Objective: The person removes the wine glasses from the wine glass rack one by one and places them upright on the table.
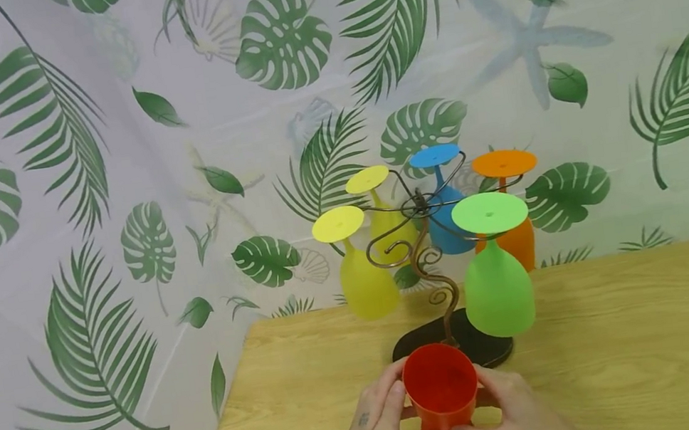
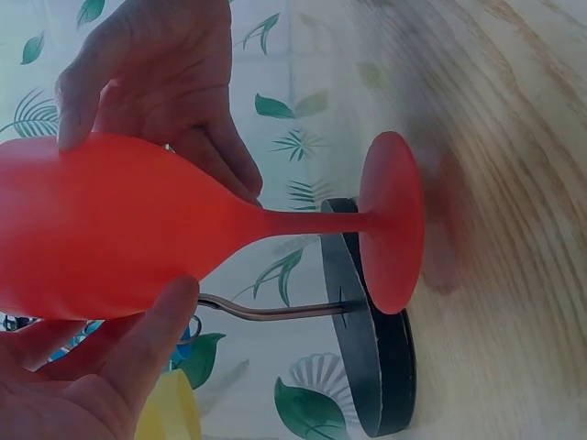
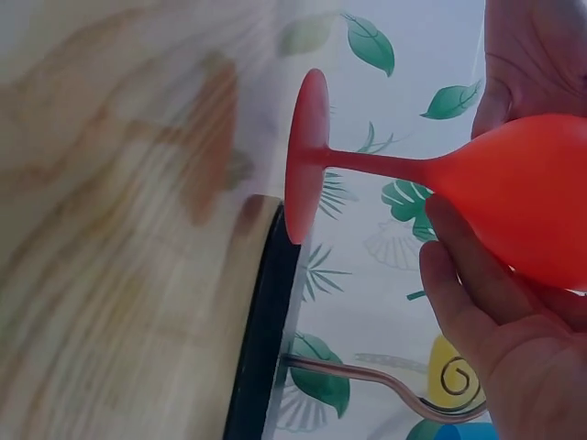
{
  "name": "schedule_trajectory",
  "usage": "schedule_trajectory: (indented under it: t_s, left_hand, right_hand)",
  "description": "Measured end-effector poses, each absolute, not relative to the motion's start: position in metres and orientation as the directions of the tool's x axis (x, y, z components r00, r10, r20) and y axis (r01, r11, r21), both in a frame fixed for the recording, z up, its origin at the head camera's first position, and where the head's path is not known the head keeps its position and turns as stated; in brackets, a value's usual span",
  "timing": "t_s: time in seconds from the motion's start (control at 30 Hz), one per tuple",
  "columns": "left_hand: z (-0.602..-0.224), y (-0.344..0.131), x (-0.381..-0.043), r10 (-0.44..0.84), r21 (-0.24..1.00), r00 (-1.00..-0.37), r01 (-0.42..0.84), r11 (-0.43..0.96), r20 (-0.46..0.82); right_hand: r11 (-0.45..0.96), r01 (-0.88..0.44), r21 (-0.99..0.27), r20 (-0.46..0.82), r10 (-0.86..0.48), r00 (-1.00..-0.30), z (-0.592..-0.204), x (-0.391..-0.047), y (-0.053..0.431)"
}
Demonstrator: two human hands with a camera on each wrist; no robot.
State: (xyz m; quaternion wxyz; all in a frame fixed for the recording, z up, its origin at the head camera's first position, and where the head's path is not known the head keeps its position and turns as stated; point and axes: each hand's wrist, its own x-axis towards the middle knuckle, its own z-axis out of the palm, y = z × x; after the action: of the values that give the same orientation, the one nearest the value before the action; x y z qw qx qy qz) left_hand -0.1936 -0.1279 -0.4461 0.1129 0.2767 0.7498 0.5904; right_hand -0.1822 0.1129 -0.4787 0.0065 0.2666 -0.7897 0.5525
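Observation:
A red plastic goblet (image 1: 440,384) is held upright between both hands, its open mouth facing up in the head view. My left hand (image 1: 375,415) grips the bowl from the left, and my right hand (image 1: 518,410) grips it from the right. In the left wrist view the goblet's round foot (image 2: 392,225) stands a little off the wooden table, with its reflection beside it. The right wrist view shows my right fingers (image 3: 468,293) along the lower bowl, close to the thin stem (image 3: 381,165).
Just behind the goblet stands a scrolled metal rack (image 1: 439,275) on a black base (image 1: 493,351). Goblets hang upside down from it: two yellow (image 1: 369,284), one blue (image 1: 447,231), one orange (image 1: 524,243) and one green (image 1: 499,296). A leaf-print cloth (image 1: 150,160) covers the wall behind the table (image 1: 642,329).

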Motion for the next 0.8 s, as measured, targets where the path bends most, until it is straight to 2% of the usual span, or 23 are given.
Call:
schedule_trajectory:
  t_s: [0.33,0.57,0.8]
  left_hand:
    - [-0.457,-0.125,-0.197,0.544,0.956,-0.836,0.216,0.199,0.075]
    - [-0.464,-0.124,-0.199,0.516,0.941,-0.842,0.286,0.182,0.157]
    - [-0.467,-0.13,-0.201,0.485,0.896,-0.845,0.375,0.239,0.224]
  right_hand:
    - [0.178,-0.431,-0.885,0.317,-0.447,-0.837,-0.493,-0.184,0.114]
    - [0.231,-0.44,-0.868,0.308,-0.445,-0.841,-0.494,-0.188,0.111]
    - [0.293,-0.372,-0.881,0.202,-0.476,-0.856,-0.493,-0.192,0.109]
